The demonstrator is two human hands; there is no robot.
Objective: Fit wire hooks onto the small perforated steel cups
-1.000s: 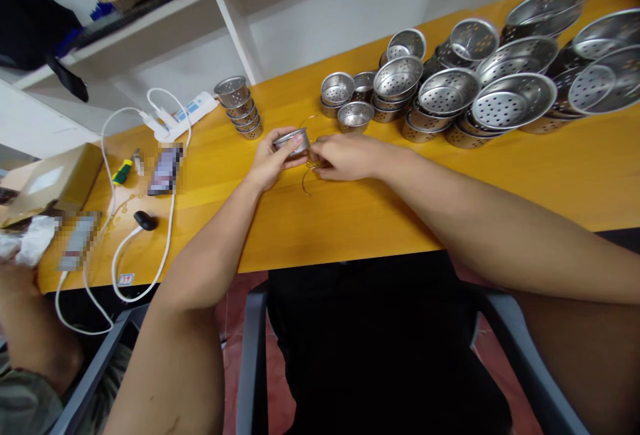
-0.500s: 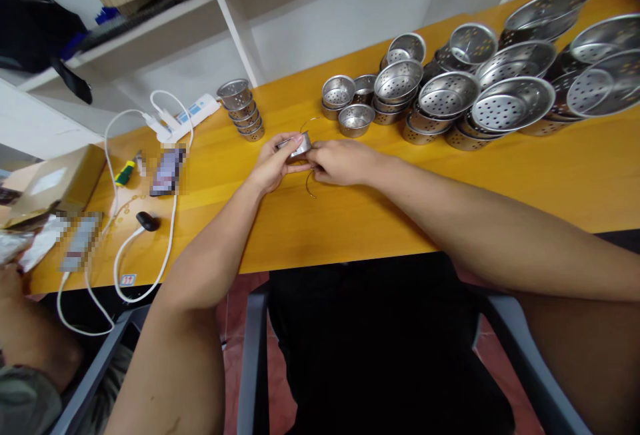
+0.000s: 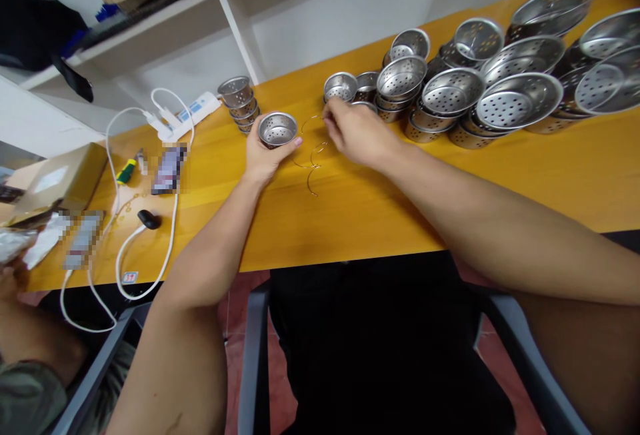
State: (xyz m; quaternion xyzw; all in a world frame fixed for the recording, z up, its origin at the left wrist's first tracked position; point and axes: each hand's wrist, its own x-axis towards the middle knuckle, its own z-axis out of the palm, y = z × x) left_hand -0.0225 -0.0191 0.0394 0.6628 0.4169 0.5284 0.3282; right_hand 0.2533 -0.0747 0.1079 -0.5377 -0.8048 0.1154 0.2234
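Note:
My left hand (image 3: pixel 263 155) is closed around a small perforated metal cup (image 3: pixel 278 130), holding it upright with the open top facing me. My right hand (image 3: pixel 357 132) is above the table, its bent fingers slightly apart and nothing visible in them. It partly covers a small metal cup (image 3: pixel 364 106), of which only the rim shows. Another small perforated cup (image 3: pixel 341 87) stands just beyond the fingertips. Between my hands, several thin curved wires (image 3: pixel 313 183) lie on the wooden table (image 3: pixel 370 222).
A stack of small perforated cups (image 3: pixel 235 92) stands behind my left hand. Larger perforated cups (image 3: pixel 505 108) are piled in stacks to the right. At left are a power strip (image 3: pixel 193 112), white cables, a phone (image 3: pixel 169 168), a screwdriver (image 3: pixel 126 172) and a cardboard box (image 3: pixel 60 182). Another person's arm (image 3: pixel 35 328) is at far left.
My hands have come apart. The left now shows the cup upright, turned with its opening toward me. My right hand has moved away to the right and farther back, near the small cups.

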